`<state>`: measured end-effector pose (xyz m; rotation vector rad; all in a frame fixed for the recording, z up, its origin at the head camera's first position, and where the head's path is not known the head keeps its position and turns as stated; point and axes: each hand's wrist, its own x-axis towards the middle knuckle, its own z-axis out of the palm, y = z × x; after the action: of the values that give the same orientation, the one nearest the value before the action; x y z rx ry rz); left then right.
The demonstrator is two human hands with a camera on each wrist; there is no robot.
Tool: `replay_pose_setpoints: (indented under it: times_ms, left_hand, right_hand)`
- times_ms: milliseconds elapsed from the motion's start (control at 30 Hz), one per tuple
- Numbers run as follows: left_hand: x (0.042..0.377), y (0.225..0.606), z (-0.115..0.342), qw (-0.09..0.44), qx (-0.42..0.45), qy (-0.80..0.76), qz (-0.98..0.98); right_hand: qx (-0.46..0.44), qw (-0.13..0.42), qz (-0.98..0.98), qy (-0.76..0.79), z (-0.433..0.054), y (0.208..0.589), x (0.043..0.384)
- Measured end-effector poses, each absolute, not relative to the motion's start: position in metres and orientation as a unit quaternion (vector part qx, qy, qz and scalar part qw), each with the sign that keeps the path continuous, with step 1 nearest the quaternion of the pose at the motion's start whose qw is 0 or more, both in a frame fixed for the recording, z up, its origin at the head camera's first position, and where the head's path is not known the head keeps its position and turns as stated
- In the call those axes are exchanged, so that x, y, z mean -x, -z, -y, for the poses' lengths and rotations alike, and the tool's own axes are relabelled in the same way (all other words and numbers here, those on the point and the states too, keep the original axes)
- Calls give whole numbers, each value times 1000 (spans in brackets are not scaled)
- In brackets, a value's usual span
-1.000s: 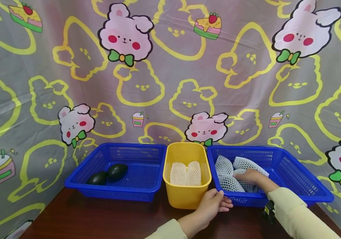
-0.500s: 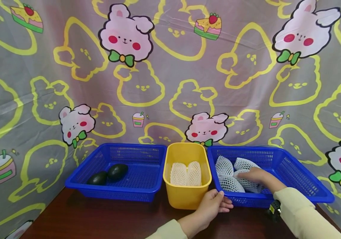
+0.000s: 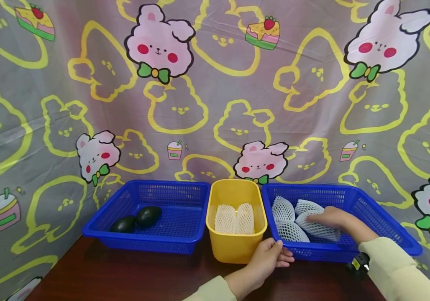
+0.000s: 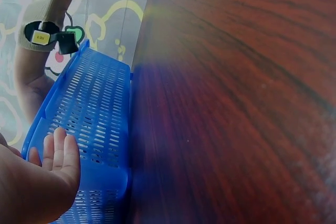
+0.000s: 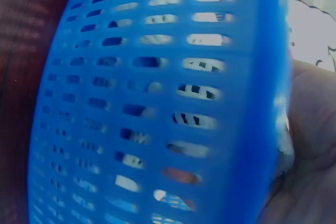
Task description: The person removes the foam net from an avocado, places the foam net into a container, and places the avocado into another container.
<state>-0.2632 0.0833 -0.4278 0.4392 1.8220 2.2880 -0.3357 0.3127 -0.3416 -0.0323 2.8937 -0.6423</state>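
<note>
My right hand (image 3: 329,217) is inside the right blue basket (image 3: 380,219) and grips a white foam fruit net (image 3: 314,225); its fingers are partly hidden behind it. Left of it, more foam nets (image 3: 290,231) lie in the same basket, and another foam net (image 3: 307,206) lies behind. In the right wrist view the basket wall (image 5: 142,103) hides most of the nets. My left hand (image 3: 265,261) rests at that basket's front left corner, thumb at the rim. The left wrist view shows its fingers (image 4: 60,153) extended along the outside wall.
A yellow bin (image 3: 234,248) between the baskets holds two cream foam nets (image 3: 225,219). The left blue basket (image 3: 143,240) holds two dark green avocado-like fruits (image 3: 149,216). All stand on a dark reddish-brown table (image 3: 143,276), before a patterned curtain (image 3: 207,96).
My right hand has shifted right within the basket, and the foam net under it has slid and turned rightward. My left hand has stayed at the corner.
</note>
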Motion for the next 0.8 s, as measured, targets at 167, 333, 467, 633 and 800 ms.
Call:
replay_pose_setpoints:
  times_ms: [167, 333, 467, 633, 800]
  left_hand:
    - [263, 428, -83, 90, -149, -771, -613]
    - [262, 426, -82, 91, -148, -771, -613]
    - [262, 425, -81, 95, -139, -770, -616]
    - [261, 425, -79, 99, -140, -767, -618]
    - [260, 424, -76, 102, -149, -762, -621]
  right_hand:
    - [24, 78, -973, 217, -318, 332, 331]
    - [27, 69, -975, 210, -321, 327, 327]
    - [33, 55, -976, 206, -321, 325, 323]
    - [39, 31, -976, 214, -317, 322, 315]
    - [48, 0, -971, 235, -310, 314, 304]
